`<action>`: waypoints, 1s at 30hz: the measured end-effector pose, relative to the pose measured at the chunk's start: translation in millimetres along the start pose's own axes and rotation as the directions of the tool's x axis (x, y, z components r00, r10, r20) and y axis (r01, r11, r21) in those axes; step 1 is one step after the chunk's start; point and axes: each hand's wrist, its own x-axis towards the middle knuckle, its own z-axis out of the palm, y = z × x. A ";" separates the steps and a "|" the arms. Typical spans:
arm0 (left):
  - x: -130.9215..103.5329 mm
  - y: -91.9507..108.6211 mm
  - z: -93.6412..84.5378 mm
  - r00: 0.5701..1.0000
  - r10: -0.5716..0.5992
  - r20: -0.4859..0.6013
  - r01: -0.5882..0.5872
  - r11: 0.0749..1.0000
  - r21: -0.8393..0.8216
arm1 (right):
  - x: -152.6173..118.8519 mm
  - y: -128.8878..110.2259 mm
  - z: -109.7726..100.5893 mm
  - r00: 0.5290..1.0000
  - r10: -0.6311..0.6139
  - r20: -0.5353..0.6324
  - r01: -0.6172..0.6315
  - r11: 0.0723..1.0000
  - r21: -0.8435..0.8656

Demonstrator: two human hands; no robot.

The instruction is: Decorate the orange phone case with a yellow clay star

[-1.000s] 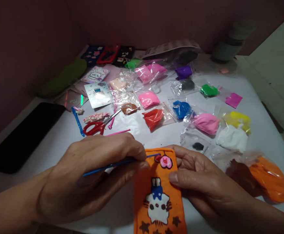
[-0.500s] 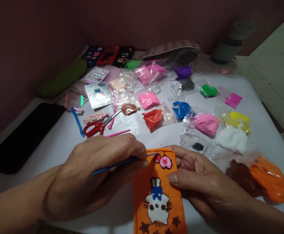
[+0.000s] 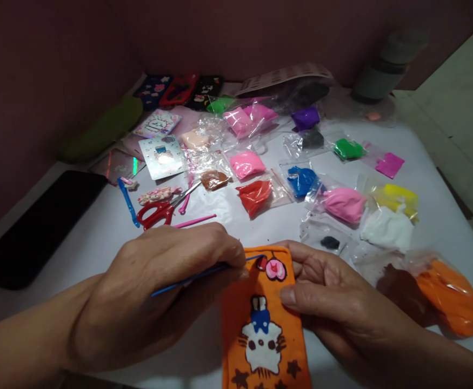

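Note:
Pinched in my left hand (image 3: pixel 171 281) is a thin blue modelling tool (image 3: pixel 191 279). Its tip touches or hovers just over a small red shape (image 3: pixel 261 263) near the far edge of an orange clay-covered case (image 3: pixel 236 308); which of the two I cannot tell. My right hand (image 3: pixel 329 297) grips the case by its right side, thumb on top and fingers partly hidden beneath. On the case are a pink round shape (image 3: pixel 275 269), a white cat face (image 3: pixel 262 348) with a blue bow, upside down to me, and several brown stars (image 3: pixel 294 368). The near end of the case is cut off.
Red-handled scissors (image 3: pixel 157 214), a pink tool (image 3: pixel 195 220) and a blue tool (image 3: pixel 128 202) lie beyond my left hand. A black phone-like slab (image 3: pixel 41 227) is at left. Several clay bags, including orange (image 3: pixel 451 297), spread across the table. A bottle (image 3: pixel 384 70) stands at back right.
The tool tip has shifted very slightly right along the red shape, and its rear end has dipped a little. My right hand and the case stay put.

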 end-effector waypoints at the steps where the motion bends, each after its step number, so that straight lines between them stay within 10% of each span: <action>1: 0.8 0.4 -0.4 1.000 -0.003 0.014 0.003 1.000 -0.003 | 0.1 0.0 0.2 1.000 0.002 -0.003 -0.002 1.000 -0.004; 30: -2.1 2.7 -5.5 0.989 -0.150 -0.009 0.148 0.982 -0.117 | -1.1 0.7 0.4 1.000 -0.015 -0.016 0.015 1.000 -0.002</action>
